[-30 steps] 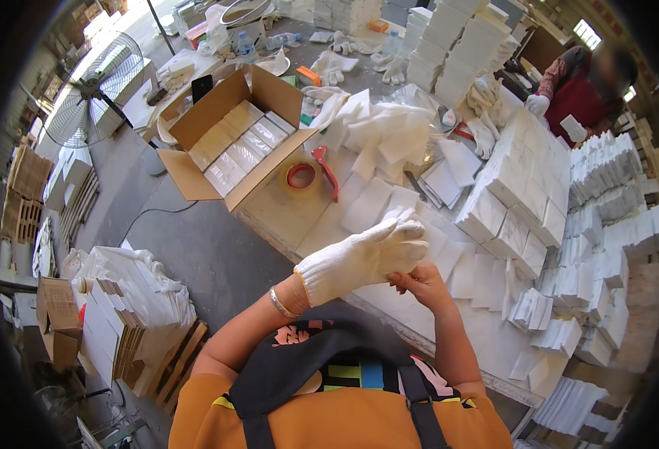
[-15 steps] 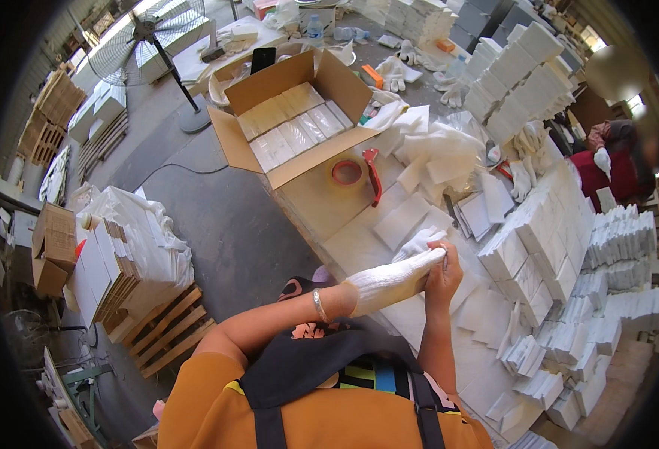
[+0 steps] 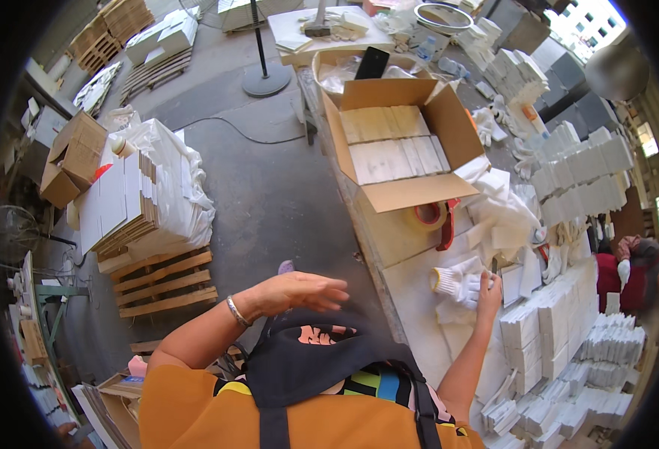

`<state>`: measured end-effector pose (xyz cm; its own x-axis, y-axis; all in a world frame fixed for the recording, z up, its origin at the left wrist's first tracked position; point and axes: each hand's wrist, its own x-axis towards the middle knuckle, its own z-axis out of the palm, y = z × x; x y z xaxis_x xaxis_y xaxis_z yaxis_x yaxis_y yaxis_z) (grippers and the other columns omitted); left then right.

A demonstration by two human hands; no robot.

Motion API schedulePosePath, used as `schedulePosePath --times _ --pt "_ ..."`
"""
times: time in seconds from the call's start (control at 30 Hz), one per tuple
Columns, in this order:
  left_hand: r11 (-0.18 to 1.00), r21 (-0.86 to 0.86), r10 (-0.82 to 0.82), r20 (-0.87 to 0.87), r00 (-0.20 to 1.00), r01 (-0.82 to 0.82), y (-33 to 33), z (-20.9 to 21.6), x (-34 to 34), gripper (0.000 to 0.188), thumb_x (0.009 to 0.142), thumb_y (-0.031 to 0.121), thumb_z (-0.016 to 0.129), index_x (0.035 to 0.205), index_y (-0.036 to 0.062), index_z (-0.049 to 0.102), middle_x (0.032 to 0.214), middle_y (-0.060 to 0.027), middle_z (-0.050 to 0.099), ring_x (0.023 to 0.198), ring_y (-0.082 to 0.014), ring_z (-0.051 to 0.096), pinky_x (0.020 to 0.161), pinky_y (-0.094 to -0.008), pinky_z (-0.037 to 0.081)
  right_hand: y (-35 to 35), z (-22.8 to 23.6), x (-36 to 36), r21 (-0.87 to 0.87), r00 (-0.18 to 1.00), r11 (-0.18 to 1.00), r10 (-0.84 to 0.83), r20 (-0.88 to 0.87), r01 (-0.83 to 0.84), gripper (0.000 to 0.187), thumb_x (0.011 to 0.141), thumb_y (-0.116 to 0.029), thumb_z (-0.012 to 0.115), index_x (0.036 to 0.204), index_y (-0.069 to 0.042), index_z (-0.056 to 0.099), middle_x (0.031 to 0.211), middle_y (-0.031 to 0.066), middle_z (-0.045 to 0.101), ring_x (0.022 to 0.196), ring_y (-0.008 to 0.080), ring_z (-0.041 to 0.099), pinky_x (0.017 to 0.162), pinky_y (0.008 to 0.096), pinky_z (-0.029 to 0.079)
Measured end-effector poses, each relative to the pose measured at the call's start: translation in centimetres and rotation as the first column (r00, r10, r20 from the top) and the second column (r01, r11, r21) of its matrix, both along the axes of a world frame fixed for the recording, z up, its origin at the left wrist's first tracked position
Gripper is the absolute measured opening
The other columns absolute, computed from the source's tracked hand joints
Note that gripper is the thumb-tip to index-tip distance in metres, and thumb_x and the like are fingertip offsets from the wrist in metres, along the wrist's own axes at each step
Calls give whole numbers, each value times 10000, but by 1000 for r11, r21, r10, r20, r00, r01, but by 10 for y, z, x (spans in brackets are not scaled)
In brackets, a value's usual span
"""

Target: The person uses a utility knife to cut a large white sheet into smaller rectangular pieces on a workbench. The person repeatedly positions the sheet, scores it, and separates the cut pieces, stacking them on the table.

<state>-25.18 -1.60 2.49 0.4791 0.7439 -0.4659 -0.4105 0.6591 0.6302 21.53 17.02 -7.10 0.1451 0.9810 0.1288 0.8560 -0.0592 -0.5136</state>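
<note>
My bare left hand [image 3: 299, 291] is held up in front of my body, over the floor beside the table. Its fingers are stretched out and hold nothing. My right hand [image 3: 489, 293] reaches onto the table with its fingers closed at the end of a slim dark object [image 3: 494, 265], whose kind I cannot make out. Just left of those fingers lie white knitted gloves [image 3: 458, 281] with a yellowish cuff edge. Farther off, a roll of tape [image 3: 428, 215] and a red tape cutter [image 3: 447, 226] lie by an open cardboard box [image 3: 398, 196] packed with white blocks.
Stacked white tiles [image 3: 543, 329] line the table's right side. At left, flat cardboard and plastic-wrapped goods sit on a wooden pallet [image 3: 166, 280]. A fan stand [image 3: 266, 79] and a cable [image 3: 243, 133] are on the floor. Another person [image 3: 629, 269] works at far right.
The white glove has come off my left hand, which has drawn back left. My right hand has moved right, to the slim dark object. The view has shifted.
</note>
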Motion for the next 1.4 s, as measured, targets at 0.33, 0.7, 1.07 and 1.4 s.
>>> schedulePosePath --times 0.33,0.7,1.07,1.4 --pt "924 257 380 -690 615 -283 -48 -55 -174 442 963 231 562 1341 5 525 1285 -142 600 1164 -195 584 989 -305 445 -44 157 -220 146 904 987 128 -408 -73 204 961 -157 597 1083 -5 657 864 49 667 699 81 596 632 218 473" --pt "858 483 441 -867 234 173 -10 -41 -312 495 939 357 577 1312 36 523 1272 -201 584 1139 -362 578 965 -409 469 24 155 -578 124 266 313 917 -296 -942 119 803 -51 736 919 -49 710 711 63 645 574 149 587 521 258 446" --pt "896 72 138 -983 122 -439 -53 -71 -424 553 920 414 571 1316 29 534 1214 -245 601 1132 -364 578 950 -417 467 155 96 -831 -7 -38 -43 937 -346 -999 126 840 -160 703 939 -81 711 794 67 688 634 195 647 586 294 503" --pt "795 35 288 -900 326 -605 -9 -116 -544 585 902 457 554 1302 30 543 1212 -217 615 1121 -383 579 953 -400 461 212 34 -1059 -403 -254 -425 875 -413 -810 273 881 -290 650 1078 -102 675 880 121 709 823 276 686 731 365 528"
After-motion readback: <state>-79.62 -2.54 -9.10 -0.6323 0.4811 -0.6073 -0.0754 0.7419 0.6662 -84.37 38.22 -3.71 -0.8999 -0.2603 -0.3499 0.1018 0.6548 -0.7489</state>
